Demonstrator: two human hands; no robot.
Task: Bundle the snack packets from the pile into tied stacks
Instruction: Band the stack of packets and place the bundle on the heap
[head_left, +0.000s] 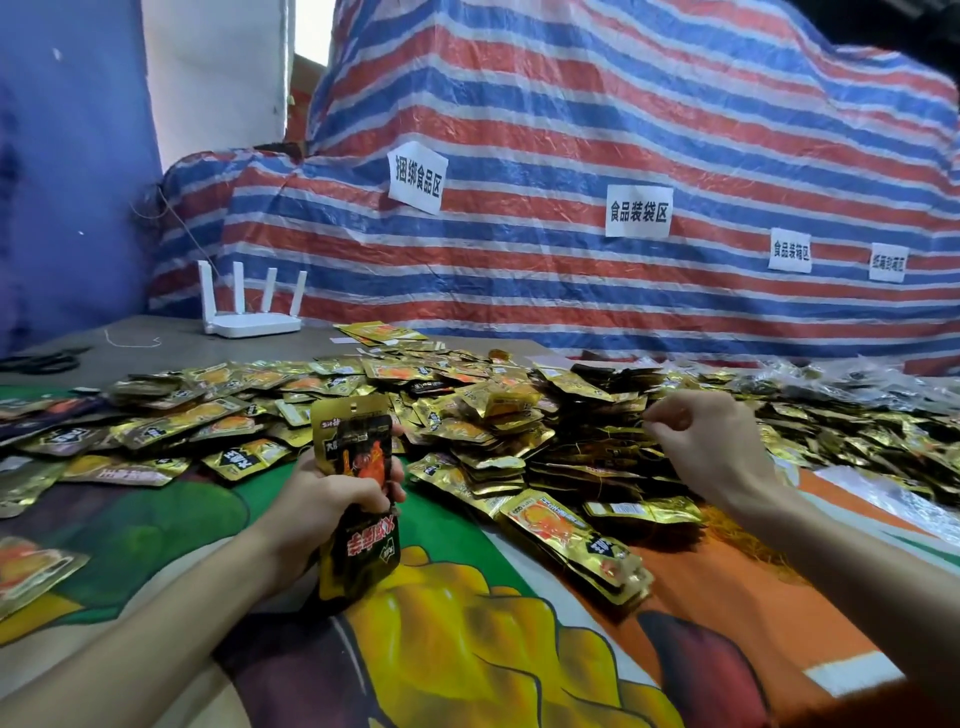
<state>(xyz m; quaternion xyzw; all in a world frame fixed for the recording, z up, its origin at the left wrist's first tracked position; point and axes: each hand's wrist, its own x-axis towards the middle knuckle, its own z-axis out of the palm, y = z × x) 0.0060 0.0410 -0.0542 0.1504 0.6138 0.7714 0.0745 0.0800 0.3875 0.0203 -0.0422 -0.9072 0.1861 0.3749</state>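
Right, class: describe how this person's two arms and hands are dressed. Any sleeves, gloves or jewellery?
Both are bare. The left hand and right hand wear no gloves, and no rings show. The left forearm and right forearm show no sleeve, watch or bracelet as far as the frame reaches.

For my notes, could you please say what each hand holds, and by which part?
The left hand grips a black-and-gold foil snack packet stack round its middle; whether the right hand pinches anything is unclear.
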